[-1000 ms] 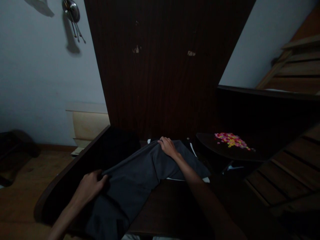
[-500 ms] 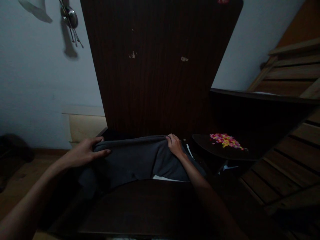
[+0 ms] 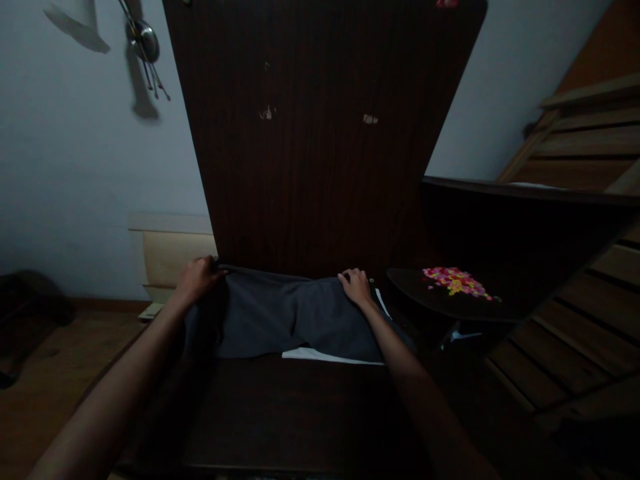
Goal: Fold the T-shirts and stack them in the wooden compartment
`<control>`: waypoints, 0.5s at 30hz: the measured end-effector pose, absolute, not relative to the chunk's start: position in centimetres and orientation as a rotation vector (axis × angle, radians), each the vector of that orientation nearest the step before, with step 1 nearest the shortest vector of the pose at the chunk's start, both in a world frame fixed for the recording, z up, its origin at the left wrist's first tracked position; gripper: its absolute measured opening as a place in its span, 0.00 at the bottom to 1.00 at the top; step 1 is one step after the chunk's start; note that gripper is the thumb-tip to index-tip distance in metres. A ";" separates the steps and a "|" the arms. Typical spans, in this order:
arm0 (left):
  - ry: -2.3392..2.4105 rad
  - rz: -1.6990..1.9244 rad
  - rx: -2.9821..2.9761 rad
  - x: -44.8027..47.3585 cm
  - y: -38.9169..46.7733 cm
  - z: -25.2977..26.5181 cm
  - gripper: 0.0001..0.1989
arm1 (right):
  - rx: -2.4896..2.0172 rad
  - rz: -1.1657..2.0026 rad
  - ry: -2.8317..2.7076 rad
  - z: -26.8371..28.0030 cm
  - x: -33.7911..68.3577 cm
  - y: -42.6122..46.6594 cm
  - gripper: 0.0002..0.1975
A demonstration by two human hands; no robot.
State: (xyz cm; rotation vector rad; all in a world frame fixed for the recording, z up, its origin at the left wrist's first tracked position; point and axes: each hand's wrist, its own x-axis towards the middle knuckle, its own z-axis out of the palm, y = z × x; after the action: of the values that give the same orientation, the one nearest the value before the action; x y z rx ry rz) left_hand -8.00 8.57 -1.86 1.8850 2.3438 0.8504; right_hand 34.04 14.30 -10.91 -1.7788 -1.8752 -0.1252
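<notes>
A dark grey cloth (image 3: 265,313), perhaps a garment, lies stretched sideways across the dark wooden desk top (image 3: 280,413). My left hand (image 3: 197,275) pinches its far left corner, close to the desk's back left edge. At the far right part of the fabric, my right hand (image 3: 356,285) grips the upper edge with bent fingers. Something white and flat (image 3: 325,356) peeks out from under the cloth's near edge, and a thin white strip shows beyond my right hand. Dim light hides the cloth's left end.
A tall dark wooden panel (image 3: 320,167) rises behind the desk. To the right, a rounded dark shelf (image 3: 415,293) bears a pile of small pink and yellow pieces (image 3: 457,281). Wooden slats (image 3: 580,320) stand farther right; a metal wall lamp (image 3: 143,41) hangs at upper left.
My left hand has moved up and away from me, drawing the cloth's left end toward the back of the desk. My right hand has shifted slightly right, and more white shows underneath.
</notes>
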 end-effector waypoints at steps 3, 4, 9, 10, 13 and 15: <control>2.431 0.873 1.744 -8.5 8.7 -3.4 0.27 | -1.923 -0.034 -1.797 -11.4 37.4 14.0 0.14; 2.441 0.910 1.657 -8.8 8.7 -3.9 0.30 | -1.962 0.040 -1.790 -11.6 38.4 13.9 0.13; 2.428 0.980 1.423 -10.5 8.9 -5.6 0.40 | -2.028 0.466 -1.771 -12.5 41.0 13.6 0.15; 2.421 0.964 1.432 -10.7 8.8 -5.8 0.40 | -2.026 0.501 -1.736 -12.7 41.0 13.7 0.16; 2.435 0.899 1.508 -10.9 8.6 -6.1 0.39 | -2.001 0.612 -1.582 -13.2 40.9 14.1 0.18; 2.434 0.856 1.579 -10.9 8.3 -6.1 0.35 | -1.956 0.758 -1.457 -13.6 40.7 14.3 0.15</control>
State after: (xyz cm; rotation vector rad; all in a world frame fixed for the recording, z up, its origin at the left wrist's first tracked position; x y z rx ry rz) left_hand -10.87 8.35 -6.11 1.5791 2.4342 0.8564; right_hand 40.71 14.33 -13.55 -1.9562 -1.4573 0.7582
